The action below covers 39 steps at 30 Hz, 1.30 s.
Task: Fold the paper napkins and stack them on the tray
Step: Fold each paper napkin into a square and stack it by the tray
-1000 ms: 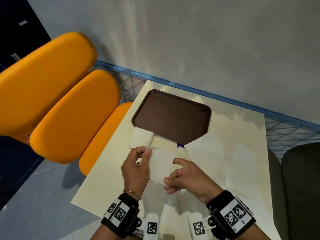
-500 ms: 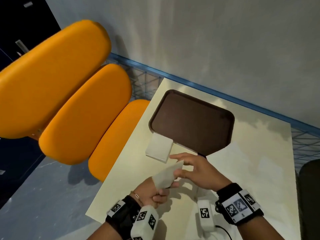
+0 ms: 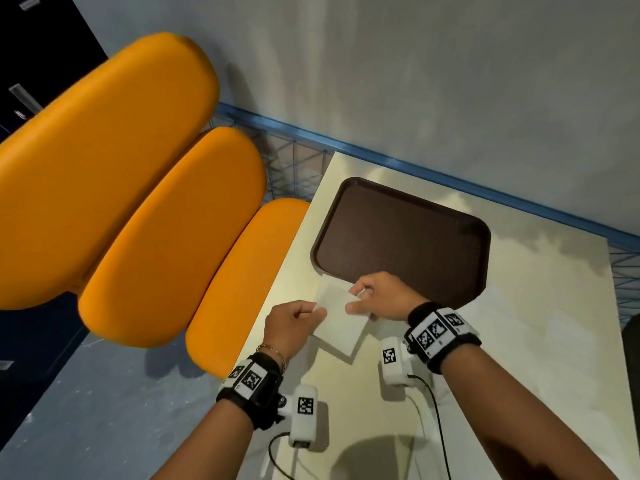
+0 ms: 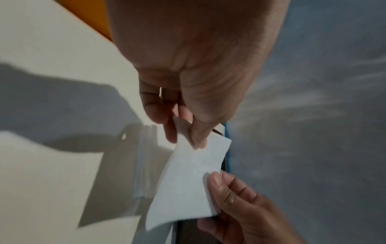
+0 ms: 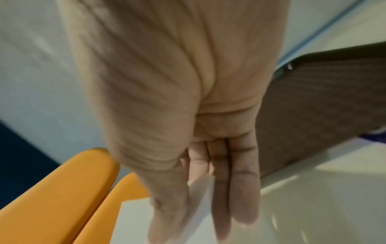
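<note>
**Ana:** Both hands have hold of one napkin: the left hand pinches its left edge between thumb and curled fingers, and the right hand grips the opposite edge, thumb on top and fingers underneath.

**Ben:** And the left wrist view confirms it, Ana. That white sheet hangs bowed between the two pinches, lifted off the table.

**Ana:** Look where it sits: just in front of the brown tray, over the table's left side. The right hand overlaps the tray's near rim.

**Ben:** Below the held sheet, a small pile of napkins lies on the table, touching or just beside the tray's near edge; hard to call which.

**Ana:** The tray itself lies flat toward the table's far left corner.

**Ben:** Orange seat cushions run along the table's left edge, a grey wall behind the far edge.
</note>
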{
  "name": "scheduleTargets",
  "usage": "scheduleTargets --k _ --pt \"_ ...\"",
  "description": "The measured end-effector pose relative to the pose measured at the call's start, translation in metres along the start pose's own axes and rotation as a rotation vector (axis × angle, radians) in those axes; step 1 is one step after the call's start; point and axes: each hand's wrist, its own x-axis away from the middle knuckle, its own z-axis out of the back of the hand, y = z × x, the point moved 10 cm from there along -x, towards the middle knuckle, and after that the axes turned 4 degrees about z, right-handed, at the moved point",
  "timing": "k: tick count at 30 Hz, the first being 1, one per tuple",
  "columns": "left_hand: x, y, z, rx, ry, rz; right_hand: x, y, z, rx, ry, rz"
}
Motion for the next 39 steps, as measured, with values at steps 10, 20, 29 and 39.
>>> scheduleTargets --k 10,20,29,39 --pt "-0.053 -0.017 -0.004 -0.102 0.128 0.113 -0.028 0.054 0.0 -0.325 0.411 -0.214" --pt "-0.052 -0.014 0.001 -0.175 0.142 0.097 -0.029 0.057 0.0 -0.26 0.511 -0.154" --pt "-0.04 -0.012 0.0 -0.071 0.145 0.119 -0.025 0.073 -0.004 -0.343 0.533 -0.185" --pt "-0.034 -0.009 0.006 -0.275 0.276 0.056 0.024 0.087 0.03 -0.305 0.699 -0.126"
